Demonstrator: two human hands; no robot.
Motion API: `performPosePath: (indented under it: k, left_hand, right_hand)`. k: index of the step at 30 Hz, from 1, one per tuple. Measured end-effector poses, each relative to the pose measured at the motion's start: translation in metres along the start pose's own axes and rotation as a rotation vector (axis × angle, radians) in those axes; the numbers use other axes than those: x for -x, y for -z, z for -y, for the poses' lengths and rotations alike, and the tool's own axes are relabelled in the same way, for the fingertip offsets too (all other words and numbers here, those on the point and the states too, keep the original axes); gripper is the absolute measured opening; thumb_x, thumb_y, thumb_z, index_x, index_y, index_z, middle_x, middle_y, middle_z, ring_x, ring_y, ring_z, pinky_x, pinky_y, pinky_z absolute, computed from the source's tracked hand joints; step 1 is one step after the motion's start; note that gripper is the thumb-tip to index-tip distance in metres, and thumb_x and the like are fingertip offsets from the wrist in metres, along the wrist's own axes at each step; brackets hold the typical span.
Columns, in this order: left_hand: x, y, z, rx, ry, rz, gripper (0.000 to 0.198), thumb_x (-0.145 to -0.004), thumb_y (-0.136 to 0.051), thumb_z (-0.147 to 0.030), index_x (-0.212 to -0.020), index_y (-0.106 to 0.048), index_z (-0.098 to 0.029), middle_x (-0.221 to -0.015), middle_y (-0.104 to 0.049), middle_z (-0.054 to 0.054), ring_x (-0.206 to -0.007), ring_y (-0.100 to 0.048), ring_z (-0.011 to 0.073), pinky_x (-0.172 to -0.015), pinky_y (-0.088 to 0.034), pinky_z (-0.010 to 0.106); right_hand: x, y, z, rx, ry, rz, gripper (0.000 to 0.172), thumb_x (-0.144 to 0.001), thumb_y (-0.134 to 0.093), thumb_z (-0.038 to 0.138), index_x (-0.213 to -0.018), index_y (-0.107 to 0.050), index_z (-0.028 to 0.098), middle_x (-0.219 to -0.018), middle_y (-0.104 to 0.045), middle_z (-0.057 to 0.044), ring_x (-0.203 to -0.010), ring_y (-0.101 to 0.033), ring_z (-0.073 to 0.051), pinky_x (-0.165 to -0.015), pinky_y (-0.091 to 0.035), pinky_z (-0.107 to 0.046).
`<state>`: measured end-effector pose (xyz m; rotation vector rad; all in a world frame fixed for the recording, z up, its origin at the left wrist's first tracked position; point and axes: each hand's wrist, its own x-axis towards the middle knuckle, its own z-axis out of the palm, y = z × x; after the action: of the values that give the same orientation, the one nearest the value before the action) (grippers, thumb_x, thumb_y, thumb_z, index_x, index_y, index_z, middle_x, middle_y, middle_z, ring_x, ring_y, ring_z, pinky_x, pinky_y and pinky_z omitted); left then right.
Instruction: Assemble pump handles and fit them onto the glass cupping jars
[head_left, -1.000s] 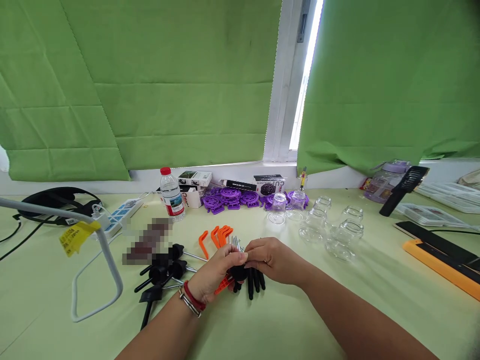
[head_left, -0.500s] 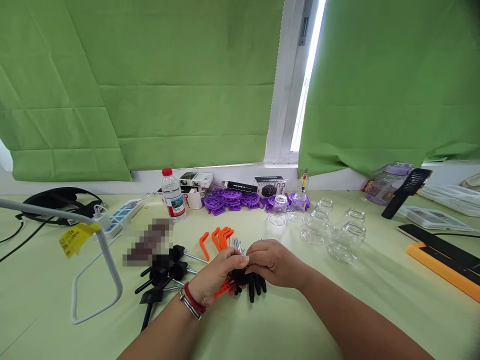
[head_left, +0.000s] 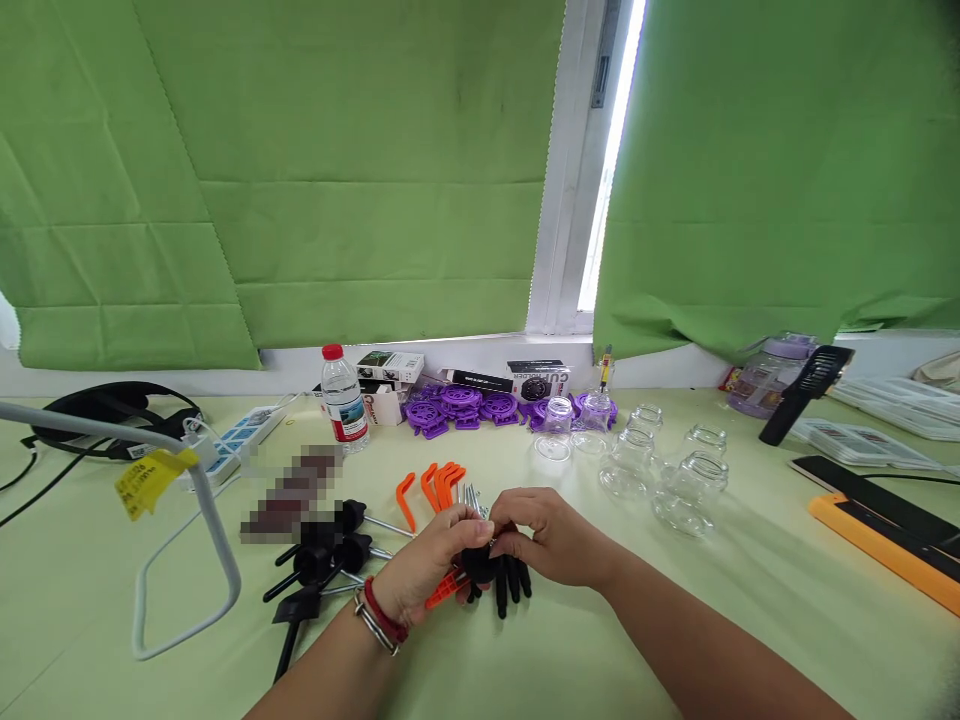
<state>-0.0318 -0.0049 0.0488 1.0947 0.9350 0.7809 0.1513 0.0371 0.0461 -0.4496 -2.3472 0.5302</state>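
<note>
My left hand (head_left: 427,562) is closed around a black rounded part (head_left: 478,566) with an orange piece (head_left: 445,588) sticking out below the palm. My right hand (head_left: 553,535) meets it from the right, thumb and fingers pinched at the top of the black part; whatever is between those fingertips is too small to make out. Several black rod-like handles (head_left: 513,582) lie just under the hands. Behind them are several bent orange pieces (head_left: 444,486) and thin metal screws (head_left: 469,498). Left of my left wrist lie black parts with metal rods (head_left: 352,552).
At the back stand a water bottle (head_left: 346,402), small boxes (head_left: 390,368) and purple wheel-like parts (head_left: 459,403). Clear glass jars (head_left: 686,495) stand to the right, near an orange-and-black tool (head_left: 885,540). A white bent tube frame (head_left: 225,570) reaches in at the left.
The view has shifted slightly. My right fingers have bent more and moved a little at the top of the black part; my left hand keeps its hold.
</note>
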Motion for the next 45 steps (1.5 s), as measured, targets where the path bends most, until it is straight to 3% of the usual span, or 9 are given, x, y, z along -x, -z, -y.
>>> performPosePath:
  k: [14,21,39,45]
  left_hand:
    - [0.000,0.004,0.001,0.028,-0.003,0.004,0.038,-0.072,-0.060,-0.055,-0.083,-0.050,-0.020,-0.072,-0.056,0.002,-0.061,-0.058,0.0179,-0.048,-0.032,0.025]
    - [-0.001,0.003,0.000,0.003,-0.002,0.023,0.037,-0.074,-0.059,-0.054,-0.083,-0.049,-0.020,-0.070,-0.054,0.002,-0.063,-0.058,0.0186,-0.049,-0.032,0.025]
    - [0.000,0.000,-0.002,-0.005,0.026,-0.010,0.042,-0.068,-0.063,-0.057,-0.084,-0.048,-0.021,-0.070,-0.054,0.002,-0.062,-0.058,0.0184,-0.049,-0.034,0.025]
    - [-0.001,0.003,0.000,-0.008,0.018,-0.003,0.039,-0.070,-0.061,-0.056,-0.083,-0.050,-0.021,-0.073,-0.056,0.002,-0.063,-0.059,0.0185,-0.050,-0.035,0.026]
  right_hand:
    - [0.000,0.000,0.003,-0.202,-0.036,-0.057,0.014,-0.085,-0.059,0.017,-0.094,-0.070,0.018,-0.085,-0.065,-0.005,-0.077,-0.060,-0.013,-0.071,-0.048,-0.024]
    - [0.003,-0.008,-0.003,-0.163,-0.067,-0.081,0.009,-0.082,-0.065,0.024,-0.082,-0.070,0.017,-0.074,-0.062,-0.003,-0.066,-0.056,-0.011,-0.062,-0.046,-0.022]
    - [0.004,-0.005,-0.008,-0.255,-0.062,-0.053,0.014,-0.084,-0.064,0.026,-0.088,-0.075,0.018,-0.079,-0.067,-0.005,-0.069,-0.061,-0.012,-0.063,-0.048,-0.022]
    - [0.002,-0.008,-0.009,-0.267,-0.037,-0.119,0.013,-0.082,-0.066,0.027,-0.084,-0.075,0.018,-0.076,-0.068,-0.006,-0.067,-0.061,-0.013,-0.061,-0.049,-0.023]
